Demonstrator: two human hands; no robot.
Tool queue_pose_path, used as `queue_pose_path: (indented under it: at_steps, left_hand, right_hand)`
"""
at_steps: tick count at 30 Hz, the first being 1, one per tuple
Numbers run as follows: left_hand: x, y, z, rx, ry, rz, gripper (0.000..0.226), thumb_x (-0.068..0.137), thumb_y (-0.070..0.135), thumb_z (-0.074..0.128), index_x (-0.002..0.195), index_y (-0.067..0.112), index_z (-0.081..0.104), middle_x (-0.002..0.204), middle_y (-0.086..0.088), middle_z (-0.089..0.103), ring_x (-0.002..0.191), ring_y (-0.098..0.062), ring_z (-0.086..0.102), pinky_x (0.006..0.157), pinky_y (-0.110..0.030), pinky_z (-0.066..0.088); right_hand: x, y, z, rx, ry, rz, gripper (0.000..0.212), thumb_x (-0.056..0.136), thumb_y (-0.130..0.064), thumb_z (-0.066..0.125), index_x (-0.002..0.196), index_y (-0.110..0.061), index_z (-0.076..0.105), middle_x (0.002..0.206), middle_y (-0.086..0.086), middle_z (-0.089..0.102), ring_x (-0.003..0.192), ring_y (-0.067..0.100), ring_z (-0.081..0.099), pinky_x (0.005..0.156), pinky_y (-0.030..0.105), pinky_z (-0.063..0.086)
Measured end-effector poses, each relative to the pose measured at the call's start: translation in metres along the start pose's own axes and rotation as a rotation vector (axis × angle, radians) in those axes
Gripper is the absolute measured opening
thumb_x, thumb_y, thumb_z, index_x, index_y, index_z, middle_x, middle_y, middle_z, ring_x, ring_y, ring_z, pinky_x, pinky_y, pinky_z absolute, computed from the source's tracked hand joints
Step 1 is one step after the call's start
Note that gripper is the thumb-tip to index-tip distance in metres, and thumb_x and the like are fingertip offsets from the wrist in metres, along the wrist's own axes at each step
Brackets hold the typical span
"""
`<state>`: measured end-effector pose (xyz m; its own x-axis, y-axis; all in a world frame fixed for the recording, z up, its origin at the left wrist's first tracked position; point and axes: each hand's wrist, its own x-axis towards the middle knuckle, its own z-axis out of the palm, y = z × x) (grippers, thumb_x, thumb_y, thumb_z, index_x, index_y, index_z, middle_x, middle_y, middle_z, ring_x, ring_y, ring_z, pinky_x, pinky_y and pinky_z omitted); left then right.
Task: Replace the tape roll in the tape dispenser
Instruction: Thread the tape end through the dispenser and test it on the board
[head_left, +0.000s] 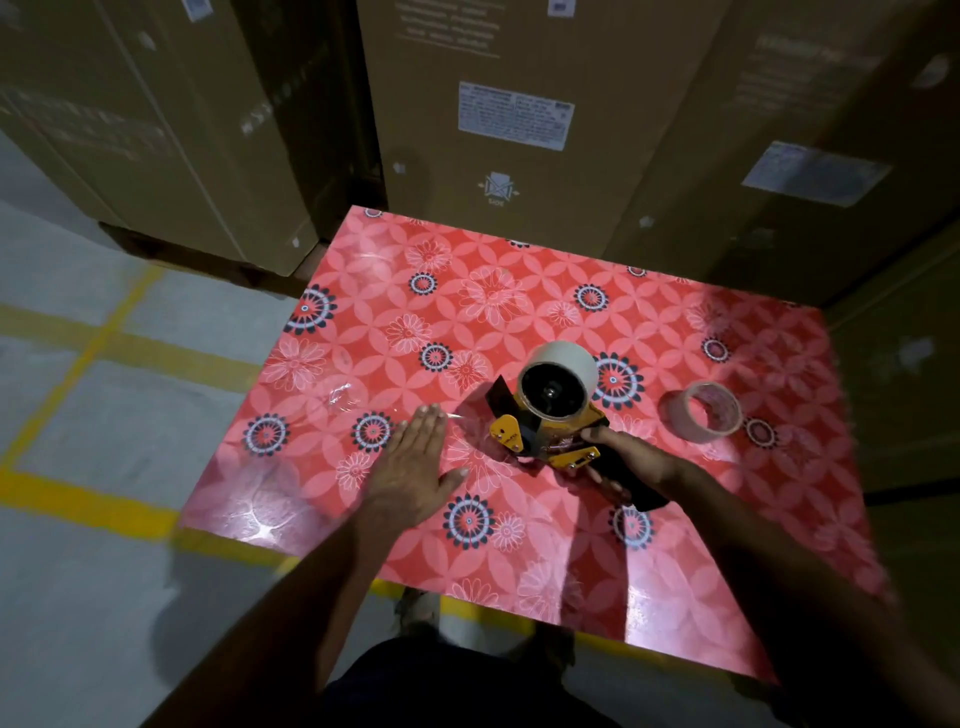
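Dark clothing (457, 686) of the person fills the bottom centre of the frame, with both forearms reaching up from there onto a table (727, 613) covered in a glossy red floral cloth. Left hand (415, 467), at centre left of the frame, lies flat and spread, palm down, fingers together and pointing up the frame, thumb out to the right; it holds nothing, and whether the palm presses the cloth or sits just above it cannot be told. Right hand (631, 460), right of centre, is wrapped around the black handle of the tape dispenser (550, 426), fingers curled under and thumb laid along the top near the yellow frame. Dispenser rests on the table between the two hands, yellow side plates and black flap toward the left hand, handle running down and right. A roll (558, 387) with a pale outer band and a dark centre is seated on the dispenser's hub, face turned toward the camera. A second tape roll (706, 410), pale with an open core, lies on the cloth to the right of the dispenser, apart from it and from the right hand. Creased clear film (337, 395) is visible on the cloth just above and left of the left hand. Tall cardboard cartons (519, 130) with printed labels stand across the top of the frame, directly behind the table. Grey floor (78, 415) with yellow painted lines occupies the left side.
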<state>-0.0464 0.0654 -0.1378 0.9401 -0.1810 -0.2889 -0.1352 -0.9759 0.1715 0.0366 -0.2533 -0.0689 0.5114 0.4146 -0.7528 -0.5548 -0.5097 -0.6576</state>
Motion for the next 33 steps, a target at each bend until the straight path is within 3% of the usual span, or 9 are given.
queue_pose_path:
  at_steps: [10, 14, 19, 22, 24, 26, 27, 30, 33]
  left_hand:
    - [0.005, 0.022, 0.0, 0.072, 0.003, 0.045, 0.086, 0.097, 0.07, 0.005, 0.157, 0.009, -0.011, 0.164, -0.012, -0.017, 0.152, -0.026, -0.017, 0.123, -0.043, -0.009]
    - [0.009, 0.04, 0.004, 0.102, -0.054, 0.119, 0.085, 0.099, 0.066, 0.002, 0.157, 0.004, 0.004, 0.166, -0.015, -0.001, 0.154, -0.028, -0.01, 0.125, -0.049, 0.0]
    - [0.009, 0.025, 0.002, 0.064, -0.063, 0.154, 0.085, 0.098, 0.069, 0.005, 0.157, 0.01, -0.006, 0.165, -0.011, -0.01, 0.152, -0.024, -0.015, 0.125, -0.043, -0.005]
    - [-0.002, -0.017, -0.002, -0.061, 0.057, 0.034, 0.083, 0.098, 0.067, 0.011, 0.159, 0.013, -0.006, 0.166, -0.007, -0.01, 0.154, -0.025, -0.008, 0.125, -0.044, 0.0]
    - [-0.013, -0.061, -0.002, -0.076, 0.106, -0.146, 0.085, 0.097, 0.067, 0.017, 0.159, 0.011, 0.0, 0.166, -0.01, -0.004, 0.154, -0.027, -0.002, 0.125, -0.048, 0.006]
    - [-0.022, -0.103, -0.002, -0.092, 0.124, -0.284, 0.09, 0.094, 0.071, 0.017, 0.159, 0.01, 0.004, 0.167, -0.014, 0.004, 0.154, -0.031, 0.006, 0.123, -0.053, 0.013]
    - [-0.023, -0.116, -0.004, -0.101, 0.103, -0.311, 0.092, 0.093, 0.074, 0.017, 0.159, 0.012, 0.003, 0.167, -0.014, 0.006, 0.154, -0.031, 0.007, 0.123, -0.055, 0.014]
    - [-0.016, -0.118, -0.01, -0.105, 0.03, -0.363, 0.094, 0.092, 0.077, 0.014, 0.159, 0.014, -0.002, 0.168, -0.012, 0.002, 0.155, -0.029, 0.003, 0.123, -0.052, 0.009]
    - [-0.013, -0.093, -0.016, -0.025, 0.092, -0.385, 0.101, 0.09, 0.079, 0.01, 0.158, 0.005, 0.009, 0.166, -0.019, 0.01, 0.154, -0.032, 0.009, 0.124, -0.051, 0.012]
  right_hand:
    - [-0.01, 0.012, -0.013, 0.037, -0.004, 0.02, 0.07, 0.069, -0.075, 0.065, 0.066, -0.006, 0.059, 0.051, 0.009, 0.038, 0.037, 0.017, 0.031, 0.04, 0.025, 0.023]
    - [-0.014, 0.007, -0.009, -0.002, 0.016, 0.031, 0.063, 0.084, -0.068, 0.056, 0.066, -0.007, 0.062, 0.054, 0.01, 0.041, 0.039, 0.017, 0.032, 0.041, 0.024, 0.026]
    - [-0.015, 0.002, -0.007, -0.044, 0.15, -0.031, 0.067, 0.087, -0.066, 0.06, 0.087, 0.0, 0.074, 0.069, 0.029, 0.054, 0.054, 0.026, 0.05, 0.057, 0.035, 0.039]
    - [-0.019, -0.006, 0.001, -0.265, 0.296, -0.086, 0.06, 0.099, -0.06, 0.045, 0.079, -0.006, 0.063, 0.06, 0.003, 0.055, 0.052, 0.016, 0.049, 0.059, 0.033, 0.036]
    - [-0.021, -0.011, 0.003, -0.409, 0.375, -0.13, 0.059, 0.097, -0.067, 0.039, 0.111, -0.014, 0.062, 0.08, -0.003, 0.062, 0.069, 0.015, 0.057, 0.063, 0.031, 0.042]
    - [-0.023, -0.016, 0.007, -0.498, 0.356, -0.172, 0.083, 0.085, -0.082, 0.043, 0.141, -0.021, 0.04, 0.107, -0.005, 0.064, 0.089, 0.018, 0.064, 0.075, 0.033, 0.047]
    - [-0.023, -0.018, 0.009, -0.586, 0.351, -0.183, 0.092, 0.079, -0.086, 0.045, 0.145, -0.024, 0.031, 0.114, -0.006, 0.063, 0.097, 0.021, 0.065, 0.081, 0.035, 0.049]
    - [-0.023, -0.027, 0.013, -0.922, 0.407, -0.201, 0.099, 0.064, -0.097, 0.044, 0.136, -0.031, 0.025, 0.1, 0.0, 0.071, 0.082, 0.024, 0.068, 0.074, 0.04, 0.056]
    - [-0.02, -0.03, 0.018, -1.15, 0.441, -0.2, 0.11, 0.061, -0.1, 0.042, 0.141, -0.027, 0.02, 0.094, 0.003, 0.071, 0.074, 0.025, 0.066, 0.066, 0.038, 0.057]
